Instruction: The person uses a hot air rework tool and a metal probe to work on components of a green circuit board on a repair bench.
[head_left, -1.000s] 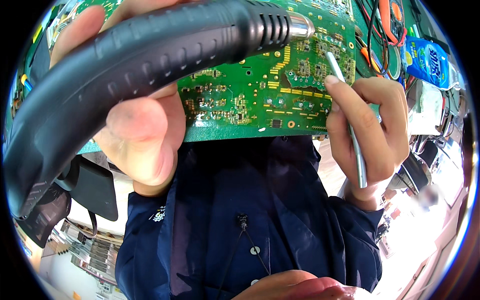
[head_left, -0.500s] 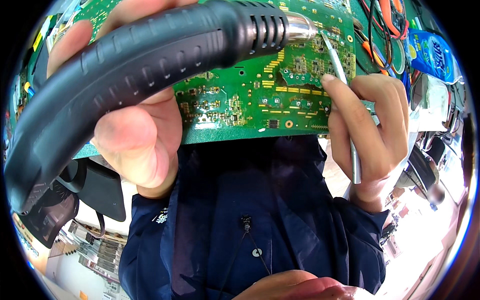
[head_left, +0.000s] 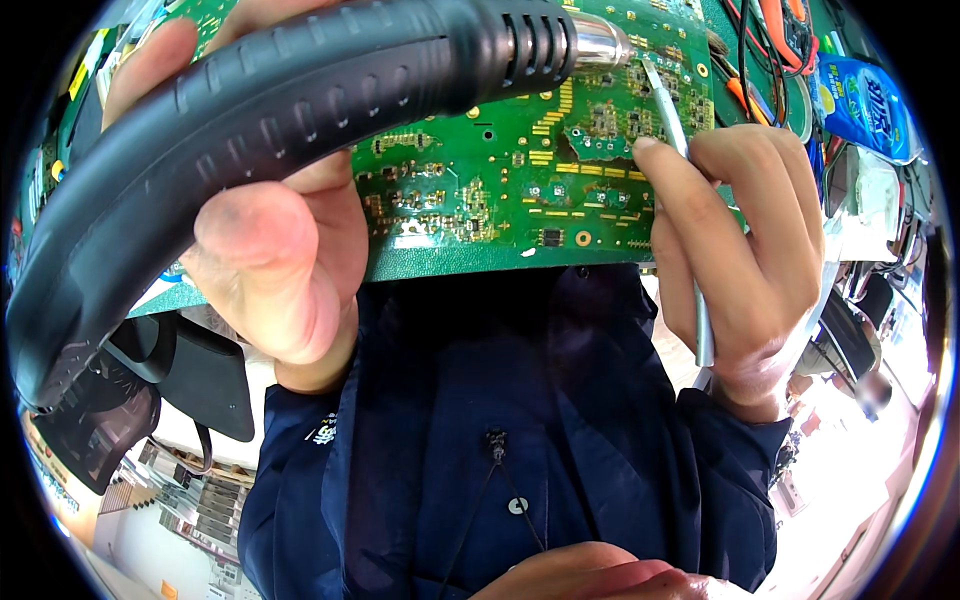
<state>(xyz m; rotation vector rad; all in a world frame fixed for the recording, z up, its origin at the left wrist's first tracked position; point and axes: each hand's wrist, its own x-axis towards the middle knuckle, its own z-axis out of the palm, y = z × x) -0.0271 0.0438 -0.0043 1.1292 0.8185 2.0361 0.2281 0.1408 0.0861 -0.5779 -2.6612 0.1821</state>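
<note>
A black hot air gun (head_left: 300, 110) slants across the upper left with its metal nozzle over the green circuit board (head_left: 500, 225). My left hand (head_left: 270, 250) is wrapped round its handle, thumb below and fingertips behind. In my right hand (head_left: 745, 225) is a slim silver craft knife (head_left: 670, 115), gripped like a pen. Its narrow tip points at the board beside the nozzle; whether it touches is too small to tell. My right index fingertip is close to a ragged, darkened patch (head_left: 600, 145) on the board.
A green mat (head_left: 440, 262) lies under the board. To the right are a blue packet (head_left: 865, 105), an orange-handled tool (head_left: 752, 105), and red and black cables. A black chair (head_left: 195, 375) stands at the lower left, below the table edge.
My right hand and the craft knife have shifted slightly up and left. The board's position in the picture has moved a little; the hot air gun is nearly unchanged.
</note>
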